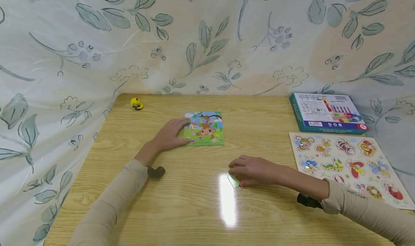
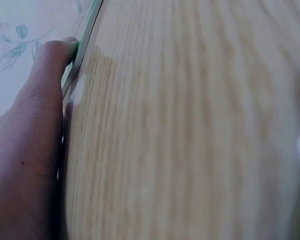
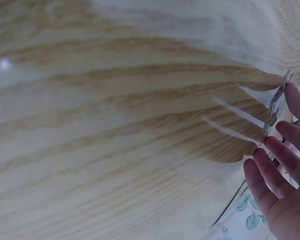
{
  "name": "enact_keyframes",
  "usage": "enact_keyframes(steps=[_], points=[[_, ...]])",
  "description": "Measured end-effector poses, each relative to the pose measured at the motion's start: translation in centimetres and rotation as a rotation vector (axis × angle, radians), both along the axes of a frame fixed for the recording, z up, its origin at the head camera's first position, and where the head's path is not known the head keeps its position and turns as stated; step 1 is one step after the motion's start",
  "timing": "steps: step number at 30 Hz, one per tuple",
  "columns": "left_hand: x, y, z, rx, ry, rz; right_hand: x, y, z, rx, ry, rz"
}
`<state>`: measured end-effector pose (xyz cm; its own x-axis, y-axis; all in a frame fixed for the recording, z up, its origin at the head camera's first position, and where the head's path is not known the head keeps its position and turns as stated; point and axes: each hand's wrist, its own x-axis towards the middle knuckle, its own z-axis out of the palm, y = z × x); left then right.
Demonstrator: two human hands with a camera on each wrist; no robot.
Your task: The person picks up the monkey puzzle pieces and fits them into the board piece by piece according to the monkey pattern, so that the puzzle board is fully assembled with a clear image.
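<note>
A square picture board with a cartoon monkey, a house and flowers lies in the middle of the table. My left hand rests at its left edge, thumb near the close corner and fingertips near the far one. The left wrist view has the thumb against the board's thin edge. Closer to me, my right hand pinches a small green puzzle piece at the tabletop. In the right wrist view, thumb and fingertips meet the piece's notched edge; its face is mostly hidden.
A boxed set lies at the back right. In front of it is a white board of cartoon insects, beside my right forearm. A small yellow figurine stands at the back left. Leaf-patterned cloth hangs behind the wooden table.
</note>
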<state>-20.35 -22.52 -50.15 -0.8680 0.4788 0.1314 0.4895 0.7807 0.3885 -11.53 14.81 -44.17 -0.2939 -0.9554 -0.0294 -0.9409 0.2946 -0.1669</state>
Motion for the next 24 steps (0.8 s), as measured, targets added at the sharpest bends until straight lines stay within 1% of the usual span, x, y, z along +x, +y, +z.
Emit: enact_keyframes(steps=[4, 10, 14, 17, 21, 23, 24], points=[[0.0, 0.0, 0.0, 0.002, 0.003, 0.001, 0.0, 0.0, -0.2, -0.005, 0.015, 0.002], [0.1, 0.0, -0.1, -0.021, 0.019, -0.012, -0.1, -0.1, -0.4, -0.011, 0.039, 0.008], [0.0, -0.1, 0.0, -0.023, 0.019, -0.012, -0.6, -0.2, -0.2, -0.007, 0.039, 0.009], [0.0, -0.1, 0.0, -0.023, 0.026, -0.016, -1.6, 0.2, 0.1, -0.008, 0.012, -0.049], [-0.1, -0.2, 0.0, -0.035, 0.027, -0.018, -3.5, 1.0, 0.2, -0.020, -0.017, -0.180], [-0.1, -0.2, 0.0, -0.040, 0.026, -0.020, -4.4, 1.3, 0.2, -0.028, -0.030, -0.210], [-0.1, -0.2, 0.1, -0.042, 0.027, -0.021, -4.7, 1.4, 0.1, -0.030, -0.037, -0.213]])
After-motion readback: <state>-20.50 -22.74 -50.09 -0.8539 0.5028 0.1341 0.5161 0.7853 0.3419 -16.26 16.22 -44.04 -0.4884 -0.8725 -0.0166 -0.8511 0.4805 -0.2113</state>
